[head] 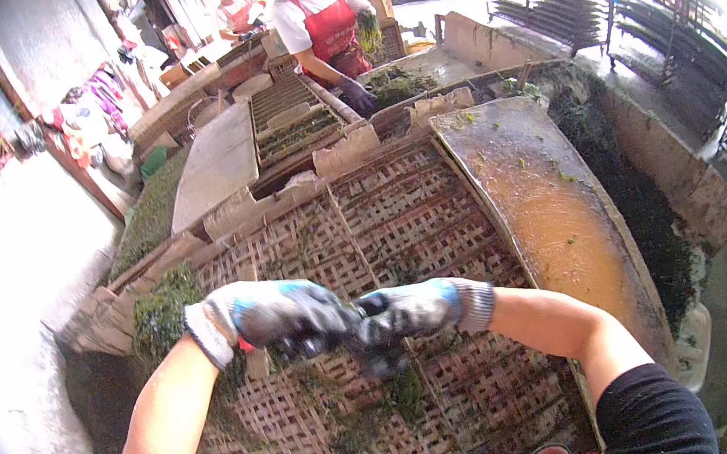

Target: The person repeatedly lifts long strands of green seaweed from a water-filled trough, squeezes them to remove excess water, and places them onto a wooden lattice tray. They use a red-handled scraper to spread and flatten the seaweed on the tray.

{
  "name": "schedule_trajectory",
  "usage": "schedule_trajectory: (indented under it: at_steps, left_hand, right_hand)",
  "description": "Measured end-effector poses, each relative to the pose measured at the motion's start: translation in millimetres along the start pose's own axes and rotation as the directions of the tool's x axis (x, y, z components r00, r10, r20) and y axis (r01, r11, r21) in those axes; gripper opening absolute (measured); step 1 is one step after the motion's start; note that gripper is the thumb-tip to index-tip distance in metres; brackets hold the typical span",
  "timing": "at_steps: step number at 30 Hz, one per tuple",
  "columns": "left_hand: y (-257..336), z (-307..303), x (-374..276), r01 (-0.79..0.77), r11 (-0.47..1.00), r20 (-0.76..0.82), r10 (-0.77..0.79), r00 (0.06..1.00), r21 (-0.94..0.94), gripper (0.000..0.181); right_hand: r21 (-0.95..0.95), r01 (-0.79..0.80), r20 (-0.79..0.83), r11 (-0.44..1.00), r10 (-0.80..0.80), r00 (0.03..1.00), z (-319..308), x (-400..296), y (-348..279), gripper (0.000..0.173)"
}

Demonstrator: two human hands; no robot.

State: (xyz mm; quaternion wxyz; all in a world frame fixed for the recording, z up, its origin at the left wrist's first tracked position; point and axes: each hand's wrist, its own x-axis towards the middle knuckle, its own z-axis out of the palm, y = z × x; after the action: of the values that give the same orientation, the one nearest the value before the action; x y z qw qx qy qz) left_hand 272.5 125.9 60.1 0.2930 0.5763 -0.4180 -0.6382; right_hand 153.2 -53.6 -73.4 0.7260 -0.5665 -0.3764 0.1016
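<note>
My left hand (288, 314) and my right hand (413, 312), both in knit work gloves with dark coated fingers, meet over a woven bamboo tray (295, 245). Their fingers are bent towards each other and blurred, so whether anything is between them is hidden. Just below the fingers, a small clump of wet green leaves (404, 395) shows against the weave. More scattered green leaves (363, 448) lie across the tray's near part. Beside my left wrist, a larger heap of leaves (166, 308) sits at the tray's left edge.
A wet, brown-stained board (537, 199) runs along the tray's right side. Dark leaf matter (624, 207) fills a trough beyond it. Across the tray, a co-worker (331, 25) in a red apron handles leaves (398, 82). Metal racks (557, 11) stand at the far right.
</note>
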Motion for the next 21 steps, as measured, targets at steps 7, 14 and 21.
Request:
schedule_trajectory:
  at_steps: [7, 14, 21]
  left_hand:
    - [48.2, -77.1, 65.8, -0.216, 0.965, -0.486, 0.120, 0.865, -0.147, 0.027]
    - [31.1, -159.6, 284.7, 0.297, 0.099, -0.306, 0.492, 0.815, 0.950, 0.022]
    - [12.4, -166.8, 224.9, 0.438, -0.073, -0.436, 0.044, 0.899, 0.896, 0.027]
  right_hand:
    - [0.026, -0.577, -0.566, 0.816, 0.488, 0.664, -127.3, -90.7, -176.6, 0.023]
    - [-0.746, -0.593, -0.609, -0.303, -0.048, 0.791, -244.5, -164.3, -176.2, 0.043]
    - [-0.675, -0.612, -0.626, -0.413, -0.119, 0.771, -240.4, -142.2, -76.4, 0.058]
